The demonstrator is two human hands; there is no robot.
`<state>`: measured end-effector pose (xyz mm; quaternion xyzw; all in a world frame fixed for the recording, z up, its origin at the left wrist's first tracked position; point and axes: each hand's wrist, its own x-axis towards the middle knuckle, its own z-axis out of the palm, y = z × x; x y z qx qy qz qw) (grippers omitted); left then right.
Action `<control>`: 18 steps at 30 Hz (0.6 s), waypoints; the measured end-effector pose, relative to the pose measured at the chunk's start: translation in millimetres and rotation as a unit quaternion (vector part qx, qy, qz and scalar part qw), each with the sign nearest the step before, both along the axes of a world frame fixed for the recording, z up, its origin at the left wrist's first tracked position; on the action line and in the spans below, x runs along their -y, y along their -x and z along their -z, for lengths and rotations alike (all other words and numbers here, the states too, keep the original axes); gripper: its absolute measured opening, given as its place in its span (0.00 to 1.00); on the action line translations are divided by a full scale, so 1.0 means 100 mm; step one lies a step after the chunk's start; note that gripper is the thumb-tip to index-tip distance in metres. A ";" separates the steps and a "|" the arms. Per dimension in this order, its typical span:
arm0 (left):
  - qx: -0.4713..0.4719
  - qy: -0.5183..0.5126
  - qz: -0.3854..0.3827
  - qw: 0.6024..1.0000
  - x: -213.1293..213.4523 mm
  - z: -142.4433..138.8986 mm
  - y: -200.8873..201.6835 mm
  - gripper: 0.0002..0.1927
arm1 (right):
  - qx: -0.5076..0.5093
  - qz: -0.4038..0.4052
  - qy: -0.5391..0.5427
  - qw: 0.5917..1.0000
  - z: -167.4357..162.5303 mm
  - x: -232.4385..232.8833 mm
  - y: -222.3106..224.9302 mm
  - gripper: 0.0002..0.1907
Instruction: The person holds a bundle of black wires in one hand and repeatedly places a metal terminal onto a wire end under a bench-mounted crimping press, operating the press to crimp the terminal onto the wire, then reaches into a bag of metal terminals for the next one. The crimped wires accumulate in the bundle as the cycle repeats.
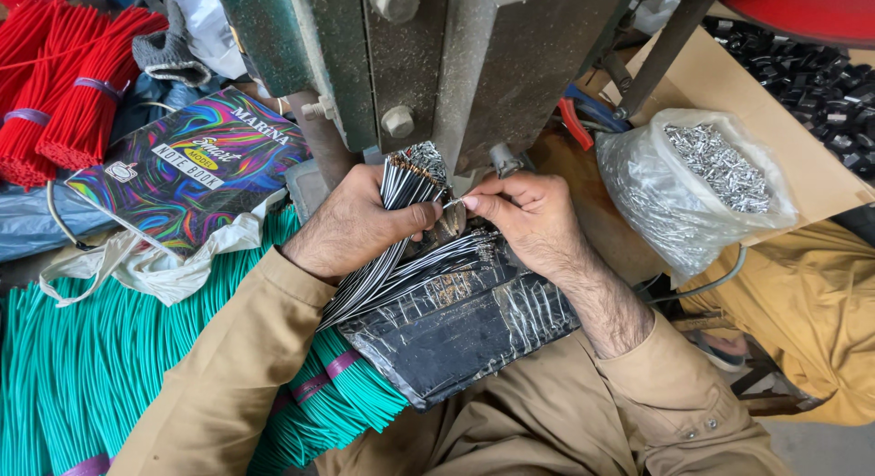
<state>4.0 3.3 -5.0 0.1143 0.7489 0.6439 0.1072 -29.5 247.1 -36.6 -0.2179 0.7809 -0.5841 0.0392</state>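
Under the big green press machine (428,66), a bundle of black and white wires (401,221) is held by the left hand (351,225), its grip closed around the bundle. One thin wire (453,202) is pinched shut in the right hand (524,212) and held at the press. The feeding step seems to be in hand; next, a steady, straight push is likely needed. The bundle is laid slanted, its long axis running from lower left up to the press, cut ends pointed up.
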 end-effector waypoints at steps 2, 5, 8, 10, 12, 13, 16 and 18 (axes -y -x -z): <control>0.000 0.009 -0.004 1.000 0.00 0.00 0.00 0.09 | -0.003 0.006 -0.012 1.000 0.01 -0.01 0.01 0.06; -0.008 0.031 -0.011 0.999 0.00 0.00 0.01 0.09 | -0.013 -0.012 -0.007 1.000 0.03 -0.04 0.02 0.06; -0.013 0.040 -0.016 0.999 0.01 0.01 0.01 0.09 | -0.024 -0.002 -0.041 0.999 0.02 -0.05 0.02 0.05; -0.009 0.033 -0.017 0.999 0.01 0.01 0.00 0.09 | -0.024 -0.001 -0.038 0.999 0.00 -0.03 0.00 0.04; -0.006 0.037 -0.018 0.999 0.00 -0.01 0.00 0.09 | 0.002 -0.011 -0.007 1.000 -0.05 0.00 -0.03 0.05; -0.003 0.040 -0.018 0.999 0.00 -0.01 -0.01 0.09 | 0.029 -0.022 0.022 0.999 -0.08 0.01 -0.06 0.05; 0.005 0.009 0.019 1.000 0.00 -0.04 -0.05 0.08 | 0.056 -0.071 0.049 0.995 -0.24 -0.09 -0.17 0.07; -0.004 0.008 0.026 1.000 0.00 -0.04 -0.06 0.08 | 0.018 -0.073 -0.018 0.997 -0.37 -0.26 -0.25 0.08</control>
